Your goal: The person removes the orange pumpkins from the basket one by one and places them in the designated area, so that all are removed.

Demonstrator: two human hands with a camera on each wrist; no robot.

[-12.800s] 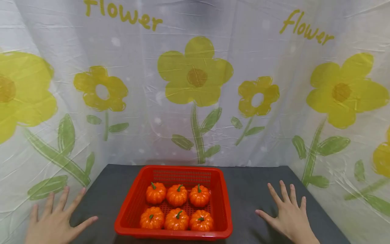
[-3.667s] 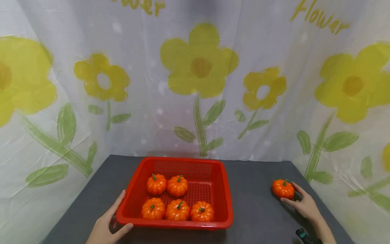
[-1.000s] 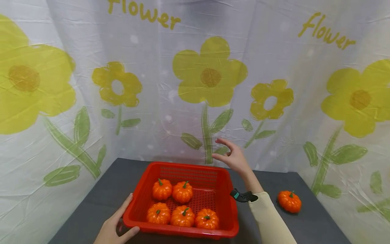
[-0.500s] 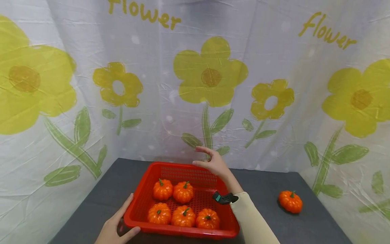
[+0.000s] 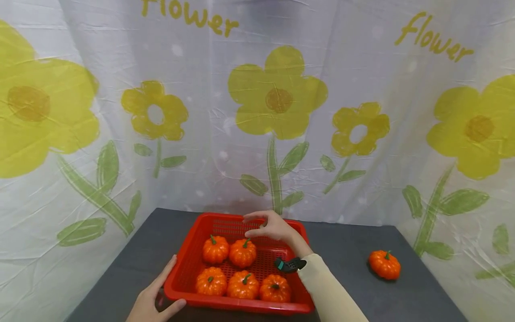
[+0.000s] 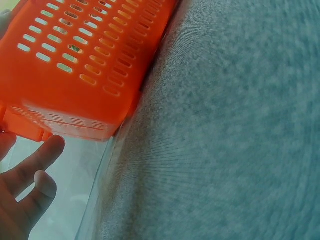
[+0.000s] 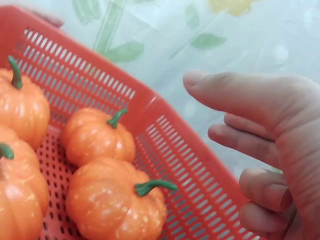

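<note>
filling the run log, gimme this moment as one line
left hand: touching red basket at near-left corner | right hand: above basket's far side, holding nothing | five pumpkins in basket, one pumpkin on table

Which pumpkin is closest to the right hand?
The right pumpkin of the two in the far row of the basket: the right hand hangs beside it; no other is as near.

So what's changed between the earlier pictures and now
One pumpkin moved right, out of the red basket onto the gray table. The right hand released it and, empty, swung left over the basket. The left hand came to the basket's front left corner. The other five pumpkins stayed in the basket.
</note>
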